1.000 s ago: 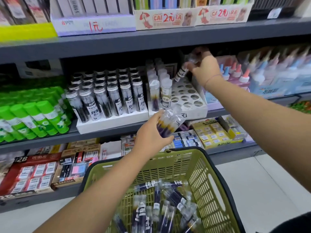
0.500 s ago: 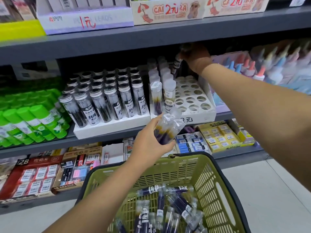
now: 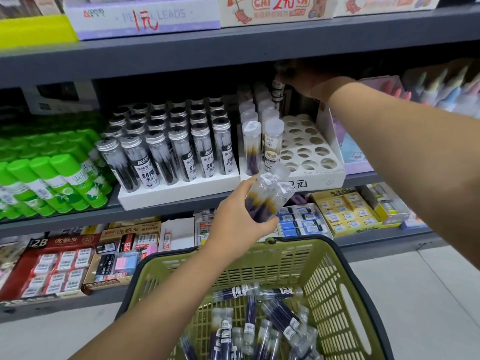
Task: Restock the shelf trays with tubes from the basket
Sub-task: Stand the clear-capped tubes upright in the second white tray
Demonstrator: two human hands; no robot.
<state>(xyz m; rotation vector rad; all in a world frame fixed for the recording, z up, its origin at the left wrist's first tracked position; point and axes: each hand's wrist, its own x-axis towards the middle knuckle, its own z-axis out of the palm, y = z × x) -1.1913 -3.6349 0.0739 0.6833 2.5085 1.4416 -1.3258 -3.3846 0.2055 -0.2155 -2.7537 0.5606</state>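
Observation:
A white tray (image 3: 319, 178) with round holes sits on the middle shelf, its left columns filled with clear tubes (image 3: 271, 141). My right hand (image 3: 304, 79) reaches deep under the upper shelf and holds a clear tube (image 3: 277, 90) upright over the tray's back row. My left hand (image 3: 239, 216) grips a bundle of clear tubes with blue-and-gold contents (image 3: 267, 196) in front of the tray. Below, the green basket (image 3: 335, 289) holds several more such tubes (image 3: 259, 320) lying loose.
A second white tray of black-capped tubes (image 3: 168, 152) stands left of the holed tray. Green glue sticks (image 3: 52, 178) fill the far left. Boxes of erasers (image 3: 345, 214) line the lower shelf. Glue bottles (image 3: 441, 87) stand at the right. Grey floor lies beside the basket.
My right hand has carried its tube from above the tray's middle back into the shadow at the rear row. The left hand with its bundle has hardly moved.

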